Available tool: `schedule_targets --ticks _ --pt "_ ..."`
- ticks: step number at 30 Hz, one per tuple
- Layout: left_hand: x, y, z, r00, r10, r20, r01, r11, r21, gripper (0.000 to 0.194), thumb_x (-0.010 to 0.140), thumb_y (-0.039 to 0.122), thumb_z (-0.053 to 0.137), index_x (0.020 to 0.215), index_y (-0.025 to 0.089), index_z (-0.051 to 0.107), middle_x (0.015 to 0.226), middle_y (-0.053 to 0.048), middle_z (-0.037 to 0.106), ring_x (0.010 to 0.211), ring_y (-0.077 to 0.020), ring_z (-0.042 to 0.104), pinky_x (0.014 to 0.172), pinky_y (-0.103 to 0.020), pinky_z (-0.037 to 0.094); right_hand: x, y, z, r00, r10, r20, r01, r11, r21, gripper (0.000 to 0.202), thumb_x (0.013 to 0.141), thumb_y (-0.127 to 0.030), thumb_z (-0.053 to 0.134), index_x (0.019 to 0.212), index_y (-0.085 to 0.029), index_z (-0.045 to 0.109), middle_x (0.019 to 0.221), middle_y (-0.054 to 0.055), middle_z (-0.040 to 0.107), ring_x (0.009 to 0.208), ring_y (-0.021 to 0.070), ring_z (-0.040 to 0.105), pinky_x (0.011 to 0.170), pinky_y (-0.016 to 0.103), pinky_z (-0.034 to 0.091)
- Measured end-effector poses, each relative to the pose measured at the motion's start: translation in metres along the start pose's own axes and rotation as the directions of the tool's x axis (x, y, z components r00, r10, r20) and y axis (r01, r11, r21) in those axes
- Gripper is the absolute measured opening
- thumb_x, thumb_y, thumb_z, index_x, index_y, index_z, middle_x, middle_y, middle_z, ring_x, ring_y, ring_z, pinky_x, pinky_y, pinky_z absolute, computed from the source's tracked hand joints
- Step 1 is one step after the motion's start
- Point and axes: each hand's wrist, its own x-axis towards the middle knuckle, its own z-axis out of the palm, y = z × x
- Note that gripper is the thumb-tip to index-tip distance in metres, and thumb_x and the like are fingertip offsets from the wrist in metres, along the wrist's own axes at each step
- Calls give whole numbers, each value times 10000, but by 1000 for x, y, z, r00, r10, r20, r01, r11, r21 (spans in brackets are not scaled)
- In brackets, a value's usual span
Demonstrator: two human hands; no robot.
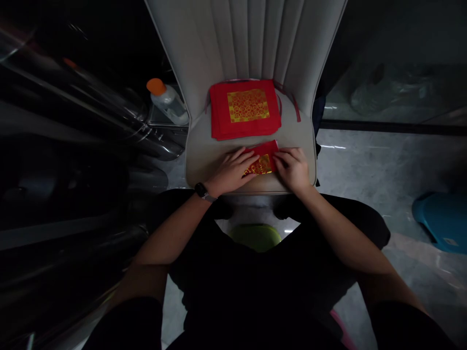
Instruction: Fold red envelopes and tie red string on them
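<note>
A red sheet with a gold printed pattern (265, 163), which looks folded, lies near the front edge of the chair seat. My left hand (233, 170), with a dark watch (201, 190) on its wrist, rests flat across the left part of this sheet, fingers spread. At the sheet's right end, my right hand (293, 166) has its fingers closed on the edge in a pinch. Just behind is a stack of red sheets (221, 116), the top one showing a gold patterned panel (248, 105). My left hand hides part of the folded sheet.
The pale chair (199, 150) has a ribbed backrest and a dark red strap (296, 108) on its seat. A clear bottle with an orange cap (170, 104) stands to the left. Blue plastic (443, 218) is on the right; a green object (257, 236) sits under the chair.
</note>
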Motion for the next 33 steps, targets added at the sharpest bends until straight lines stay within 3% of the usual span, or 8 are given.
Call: schedule_targets --ticks 4,8,14,18,21,26,29,33 --pt "0 -1 1 1000 -1 -8 1 1000 -8 551 1088 424 638 1593 209 590 1704 -130 531 1661 -355 364 1311 -566 367 -4 -6 2 1000 10 26 -10 1000 12 262 1048 -284 613 1221 -239 804 1163 125 815 1094 320 726 1026 534 596" --pt "3 8 -2 999 -45 4 45 999 19 583 1046 469 714 1554 196 628 1691 -133 549 1643 -378 396 1293 -576 397 -3 -9 2 972 236 6 -231 946 227 450 960 -339 706 1392 -214 712 996 69 791 870 249 729 874 445 634" --pt "9 18 -3 995 -98 -24 100 993 67 491 1029 420 749 1430 140 713 1619 -167 619 1601 -408 463 1276 -588 421 9 -1 -7 881 433 189 -472 781 409 390 833 -497 821 1062 -181 814 834 29 752 707 174 664 679 331 557" --pt "8 12 -1 996 -84 -38 85 996 9 491 1056 452 698 1429 133 713 1611 -157 630 1605 -382 470 1289 -532 432 15 6 -14 847 495 193 -525 724 447 502 841 -656 821 1031 -193 793 818 20 754 703 160 665 645 293 546" --pt "6 10 -1 995 -81 -56 80 997 -17 447 1074 412 651 1424 141 714 1616 -145 627 1612 -368 466 1303 -534 418 20 4 -24 812 549 196 -572 688 446 576 825 -769 806 932 -207 741 746 11 733 589 133 624 519 250 488" --pt "5 11 -1 996 -77 -48 75 997 -32 424 1088 368 607 1434 142 701 1618 -161 621 1630 -375 435 1302 -594 403 24 -12 -35 682 538 496 -730 547 410 746 734 -963 729 775 -221 668 602 22 684 417 128 557 343 250 355" --pt "5 8 0 997 -71 -39 70 997 -41 459 1089 420 634 1449 142 692 1631 -154 610 1640 -378 418 1317 -576 392 24 -18 -33 703 534 469 -709 580 401 754 750 -960 719 826 -210 710 562 -7 645 404 118 512 361 256 335" --pt "5 6 1 997 -70 -27 69 997 -36 454 1098 413 629 1448 131 690 1641 -156 600 1638 -387 418 1322 -575 388 26 -11 -29 812 530 244 -582 714 388 737 782 -914 735 952 -197 772 680 -12 680 542 118 550 500 259 418"
